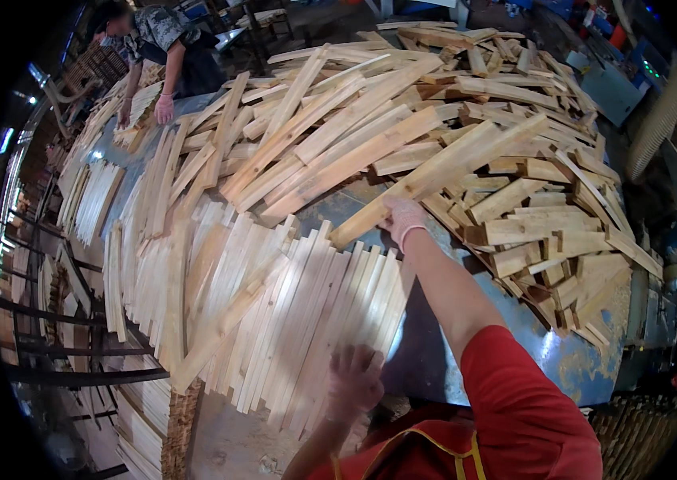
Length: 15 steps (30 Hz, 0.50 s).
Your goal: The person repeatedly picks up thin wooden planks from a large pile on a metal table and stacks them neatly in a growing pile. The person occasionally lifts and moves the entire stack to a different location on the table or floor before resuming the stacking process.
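Note:
My right hand (405,222), in a thin pinkish glove, reaches forward and grips a long wooden plank (442,172) near its lower end. That plank slants up to the right, its far end lying over the heap of wood. My left hand (354,382), gloved alike, is close to my body at the near ends of a row of pale wooden strips (306,320). Its fingers are loosely bent and apart, and I see nothing in them. The strips lie side by side, their ends uneven. A loose plank (230,324) lies slantwise across them on the left.
A large jumbled heap of wood pieces (546,216) covers the far and right parts of the metal table (586,364). At the far left a co-worker (164,48) bends over other strips (98,200). A ribbed hose (662,120) hangs at the right.

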Each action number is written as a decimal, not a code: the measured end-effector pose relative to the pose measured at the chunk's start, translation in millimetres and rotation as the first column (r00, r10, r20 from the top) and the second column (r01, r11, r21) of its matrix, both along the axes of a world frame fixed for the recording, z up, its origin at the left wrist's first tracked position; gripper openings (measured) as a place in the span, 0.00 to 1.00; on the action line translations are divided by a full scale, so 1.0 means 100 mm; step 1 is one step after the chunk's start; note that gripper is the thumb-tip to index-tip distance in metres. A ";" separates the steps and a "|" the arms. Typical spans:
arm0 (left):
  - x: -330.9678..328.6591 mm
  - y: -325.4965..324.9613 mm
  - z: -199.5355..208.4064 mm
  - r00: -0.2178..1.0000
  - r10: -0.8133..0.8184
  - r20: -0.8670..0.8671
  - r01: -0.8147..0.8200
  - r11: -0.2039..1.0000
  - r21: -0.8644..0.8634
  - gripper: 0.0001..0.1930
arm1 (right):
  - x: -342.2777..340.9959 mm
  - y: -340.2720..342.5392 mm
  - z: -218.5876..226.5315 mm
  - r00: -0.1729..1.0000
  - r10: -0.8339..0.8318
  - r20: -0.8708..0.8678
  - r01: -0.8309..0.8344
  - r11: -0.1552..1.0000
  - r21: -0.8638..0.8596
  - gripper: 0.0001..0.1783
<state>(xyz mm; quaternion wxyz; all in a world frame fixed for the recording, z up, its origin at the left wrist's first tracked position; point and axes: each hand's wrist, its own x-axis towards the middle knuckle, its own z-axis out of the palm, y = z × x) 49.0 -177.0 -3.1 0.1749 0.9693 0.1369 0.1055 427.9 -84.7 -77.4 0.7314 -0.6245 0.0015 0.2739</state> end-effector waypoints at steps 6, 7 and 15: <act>-0.14 0.01 -0.18 0.992 0.050 0.113 -0.059 0.995 0.079 0.24 | -0.17 -0.72 1.33 0.999 0.014 -0.040 -0.003 0.965 0.262 0.18; -0.15 0.00 -0.21 0.992 0.041 0.121 -0.054 0.994 0.100 0.25 | -0.16 -0.97 1.30 0.999 0.033 0.021 -0.038 0.955 0.293 0.22; -0.23 0.03 0.06 1.000 -0.007 -0.028 0.008 0.998 0.060 0.26 | -2.37 -2.77 0.48 0.906 0.419 0.057 -0.330 0.784 -0.526 0.36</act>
